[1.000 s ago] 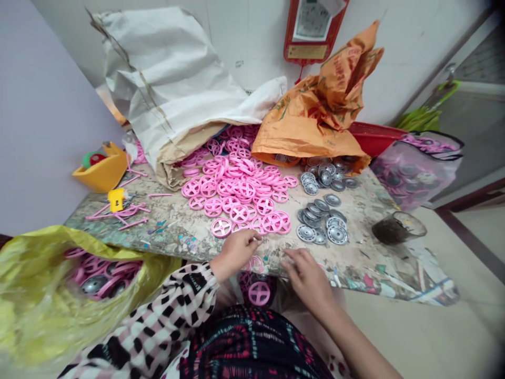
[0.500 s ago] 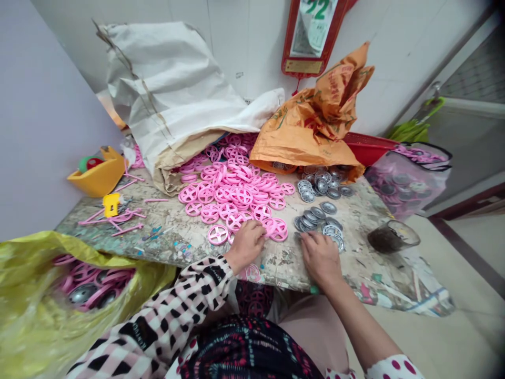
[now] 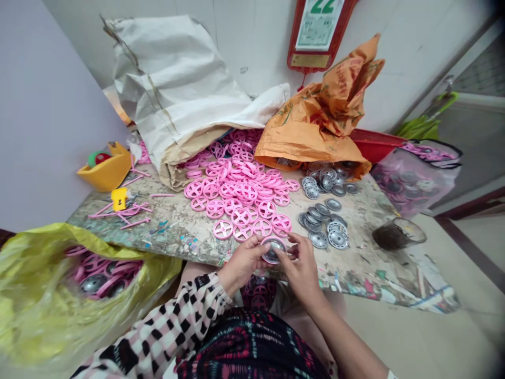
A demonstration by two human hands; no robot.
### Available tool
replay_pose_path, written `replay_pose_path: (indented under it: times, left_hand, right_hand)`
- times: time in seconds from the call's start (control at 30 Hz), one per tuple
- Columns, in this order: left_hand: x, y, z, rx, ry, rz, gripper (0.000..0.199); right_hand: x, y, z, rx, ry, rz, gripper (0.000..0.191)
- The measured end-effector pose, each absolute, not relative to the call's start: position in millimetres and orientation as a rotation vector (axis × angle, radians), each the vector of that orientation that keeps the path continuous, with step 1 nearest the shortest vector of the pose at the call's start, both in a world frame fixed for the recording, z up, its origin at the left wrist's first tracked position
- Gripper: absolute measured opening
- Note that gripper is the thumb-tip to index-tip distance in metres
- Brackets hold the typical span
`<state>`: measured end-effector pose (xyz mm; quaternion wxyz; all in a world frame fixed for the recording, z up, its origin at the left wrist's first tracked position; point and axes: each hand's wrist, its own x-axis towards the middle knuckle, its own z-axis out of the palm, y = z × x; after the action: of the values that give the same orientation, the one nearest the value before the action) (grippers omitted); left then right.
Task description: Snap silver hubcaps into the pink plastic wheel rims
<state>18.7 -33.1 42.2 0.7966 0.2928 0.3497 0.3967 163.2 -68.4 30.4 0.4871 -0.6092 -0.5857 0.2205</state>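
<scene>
Near the front edge of the table, my left hand (image 3: pixel 245 259) grips a pink wheel (image 3: pixel 272 261) by its rim. A silver hubcap disc (image 3: pixel 274 246) lies against the face of that wheel, and the thumb of my right hand (image 3: pixel 301 263) presses on it. My right fingers curl around the far side of the same piece. Just beyond my hands spreads a heap of pink spoked wheels (image 3: pixel 240 190). To the right lie several loose silver discs (image 3: pixel 338 235), with another pile of silver discs (image 3: pixel 326 182) behind them.
A white sack (image 3: pixel 189 73) opens over the pink wheels, and an orange sack (image 3: pixel 311 137) over the discs. A glass of dark liquid (image 3: pixel 398 234) stands at right. Pink rods and a yellow tool (image 3: pixel 119 199) lie at left. A yellow bag (image 3: pixel 35 295) holds wheels with discs.
My left hand has drawn a pink wheel from the heap toward the table edge. My right hand has moved left from the discs, and a silver disc now sits on the wheel.
</scene>
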Motion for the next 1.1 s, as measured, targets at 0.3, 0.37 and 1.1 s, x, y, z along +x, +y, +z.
replay_pose_path:
  times: [0.3, 0.37, 1.1]
  left_hand:
    - [21.5, -37.4, 36.1, 0.755, 0.882, 0.817, 0.039]
    - [21.1, -37.9, 29.9, 0.793, 0.921, 0.796, 0.039]
    - [18.3, 8.8, 18.0, 2.645, 1.539, 0.227, 0.020]
  right_hand:
    - [163.1, -73.8, 27.5, -1.442, -1.362, 0.885, 0.026]
    - [160.5, -78.2, 20.7, -1.464, -1.345, 0.863, 0.025]
    - [239.7, -77.0, -10.4, -2.063, -2.031, -0.313, 0.029]
